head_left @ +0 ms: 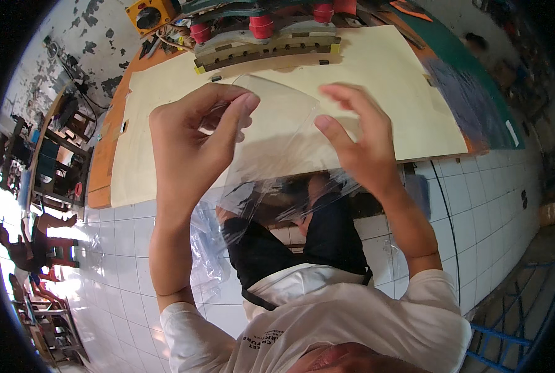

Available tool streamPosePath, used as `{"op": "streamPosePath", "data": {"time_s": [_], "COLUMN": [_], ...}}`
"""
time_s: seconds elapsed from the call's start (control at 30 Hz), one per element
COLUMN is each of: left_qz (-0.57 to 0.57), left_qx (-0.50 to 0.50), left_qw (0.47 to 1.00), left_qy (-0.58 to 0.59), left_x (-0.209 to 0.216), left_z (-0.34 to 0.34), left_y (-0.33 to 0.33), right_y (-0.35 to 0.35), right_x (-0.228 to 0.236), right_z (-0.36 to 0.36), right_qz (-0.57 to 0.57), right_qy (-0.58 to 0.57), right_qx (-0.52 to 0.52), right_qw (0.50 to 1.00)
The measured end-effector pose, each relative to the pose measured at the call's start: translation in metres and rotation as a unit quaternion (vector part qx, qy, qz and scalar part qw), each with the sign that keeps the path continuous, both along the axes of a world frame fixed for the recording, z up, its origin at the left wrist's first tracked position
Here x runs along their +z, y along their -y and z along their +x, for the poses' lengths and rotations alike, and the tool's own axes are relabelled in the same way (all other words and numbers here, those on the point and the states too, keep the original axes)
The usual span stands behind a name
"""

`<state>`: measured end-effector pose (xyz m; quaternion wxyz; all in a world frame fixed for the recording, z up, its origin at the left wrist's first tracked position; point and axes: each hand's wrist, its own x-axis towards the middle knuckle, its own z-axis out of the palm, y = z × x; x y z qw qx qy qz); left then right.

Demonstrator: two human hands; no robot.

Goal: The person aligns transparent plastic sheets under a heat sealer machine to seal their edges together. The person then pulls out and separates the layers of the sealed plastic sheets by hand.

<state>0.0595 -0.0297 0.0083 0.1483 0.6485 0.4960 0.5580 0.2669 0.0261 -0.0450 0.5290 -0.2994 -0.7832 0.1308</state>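
Observation:
A clear, thin plastic sheet or bag [276, 115] hangs in front of me above the table's near edge. My left hand [193, 127] pinches its upper left part between thumb and fingers. Close to the sheet's right edge is my right hand [365, 140], its thumb and fingers spread apart and slightly blurred. No part of the sheet shows gripped in it. The lower part of the plastic drapes down in front of my legs, creased and shiny.
A cream board [408, 112] covers the table. At its back stands a machine with a long metal bar [268, 55] and red cylinders [260, 27]. A yellow box with a black knob [147, 17] is at the far left. Dark plastic film [467, 99] lies on the right. Clear plastic [206, 258] lies below.

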Motion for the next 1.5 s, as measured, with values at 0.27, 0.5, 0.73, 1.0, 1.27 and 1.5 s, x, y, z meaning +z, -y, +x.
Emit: {"op": "streamPosePath", "data": {"time_s": [0.27, 0.5, 0.73, 1.0, 1.27, 1.5], "left_qz": [0.088, 0.160, 0.186, 0.095, 0.050, -0.038], "left_qx": [0.101, 0.175, 0.216, 0.198, 0.110, 0.054], "left_qw": [0.979, 0.951, 0.940, 0.961, 0.986, 0.992], "left_qy": [-0.156, -0.200, -0.186, -0.169, -0.118, -0.108], "left_x": [0.012, 0.017, 0.014, 0.003, -0.022, -0.030], "left_z": [0.034, 0.041, 0.037, 0.022, 0.007, -0.008], "left_y": [-0.011, -0.027, -0.046, -0.052, -0.057, -0.058], "right_y": [0.104, 0.100, 0.090, 0.071, -0.006, -0.074], "right_x": [-0.035, -0.101, -0.142, -0.112, -0.009, 0.008], "right_z": [-0.027, -0.059, -0.075, -0.019, 0.034, 0.072], "right_qz": [0.053, 0.095, 0.195, 0.225, -0.106, -0.269], "right_qy": [0.030, -0.008, 0.003, -0.085, -0.377, -0.393], "right_qx": [0.143, -0.045, -0.173, -0.132, -0.071, 0.041], "right_qw": [0.988, 0.994, 0.965, 0.962, 0.918, 0.879]}}
